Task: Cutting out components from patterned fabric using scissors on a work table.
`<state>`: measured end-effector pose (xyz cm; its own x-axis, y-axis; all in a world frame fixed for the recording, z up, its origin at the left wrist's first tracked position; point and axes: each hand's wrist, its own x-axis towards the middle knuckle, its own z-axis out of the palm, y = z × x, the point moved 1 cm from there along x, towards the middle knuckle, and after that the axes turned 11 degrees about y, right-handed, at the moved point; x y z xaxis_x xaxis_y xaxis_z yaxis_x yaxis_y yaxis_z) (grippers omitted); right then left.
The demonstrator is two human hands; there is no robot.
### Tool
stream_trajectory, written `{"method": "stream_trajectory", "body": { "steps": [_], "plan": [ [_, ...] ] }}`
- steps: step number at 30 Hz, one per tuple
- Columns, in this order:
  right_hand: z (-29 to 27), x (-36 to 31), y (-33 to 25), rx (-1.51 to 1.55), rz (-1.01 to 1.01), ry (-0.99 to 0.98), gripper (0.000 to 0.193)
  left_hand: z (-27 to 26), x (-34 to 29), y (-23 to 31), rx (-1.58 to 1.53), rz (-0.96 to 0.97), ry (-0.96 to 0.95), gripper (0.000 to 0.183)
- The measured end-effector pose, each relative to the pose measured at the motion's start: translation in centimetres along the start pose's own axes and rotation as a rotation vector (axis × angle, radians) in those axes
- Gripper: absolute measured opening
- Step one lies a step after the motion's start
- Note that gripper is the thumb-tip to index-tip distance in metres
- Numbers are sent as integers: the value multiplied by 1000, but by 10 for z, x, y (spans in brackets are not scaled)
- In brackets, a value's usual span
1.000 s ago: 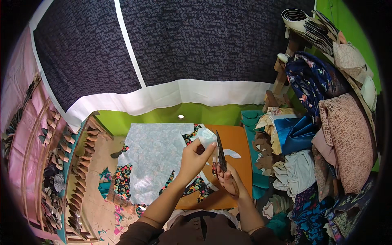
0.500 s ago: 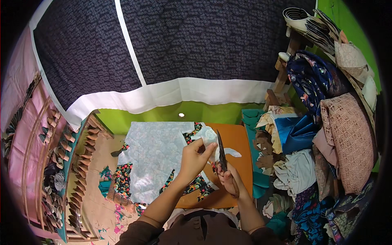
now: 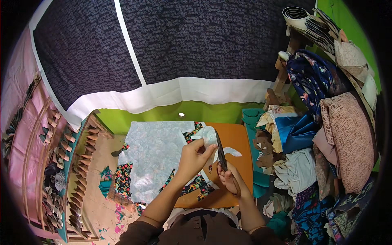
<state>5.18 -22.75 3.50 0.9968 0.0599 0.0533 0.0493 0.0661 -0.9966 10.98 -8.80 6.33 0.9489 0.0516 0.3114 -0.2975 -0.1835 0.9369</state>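
Observation:
My left hand (image 3: 193, 158) pinches a piece of white-backed fabric (image 3: 209, 134) between thumb and fingertips, above the orange tabletop. In my right hand (image 3: 229, 178) is a pair of dark scissors (image 3: 221, 152), its blades pointing away from me along the right edge of that piece. How far the blades are apart is hard to make out. Under my left forearm and to its left spreads a large sheet of white-backed cloth (image 3: 153, 157), with black floral fabric (image 3: 123, 179) showing along its edges. A curved white scrap (image 3: 232, 152) lies right of the scissors.
The orange table (image 3: 241, 139) extends beneath the cloth. Folded and heaped fabrics (image 3: 296, 171) are piled at the right, beside teal cloth (image 3: 261, 181). Wooden shoe lasts (image 3: 83, 159) line a rack at the left. Fabric scraps (image 3: 105, 183) lie on the floor. A dark patterned curtain (image 3: 204, 41) hangs ahead.
The scissor blades have swung slightly left and come against the edge of the fabric piece. My left hand has barely moved and keeps its pinch.

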Motion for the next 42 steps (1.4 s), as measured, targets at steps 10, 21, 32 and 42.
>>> {"method": "stream_trajectory", "body": {
  "steps": [10,21,32,42],
  "plan": [
    [-6,-3,14,22,10,-14,55,3,1,1,-48,-42,60,28],
    [-9,1,23,-56,171,11,71,9,-4,1,-95,-62,102,27],
    [-4,-6,22,66,33,-19,73,9,-5,-1,-87,-49,120,30],
    [1,-4,9,69,90,5,73,3,-4,6,2,-83,18,32]
  ]
}}
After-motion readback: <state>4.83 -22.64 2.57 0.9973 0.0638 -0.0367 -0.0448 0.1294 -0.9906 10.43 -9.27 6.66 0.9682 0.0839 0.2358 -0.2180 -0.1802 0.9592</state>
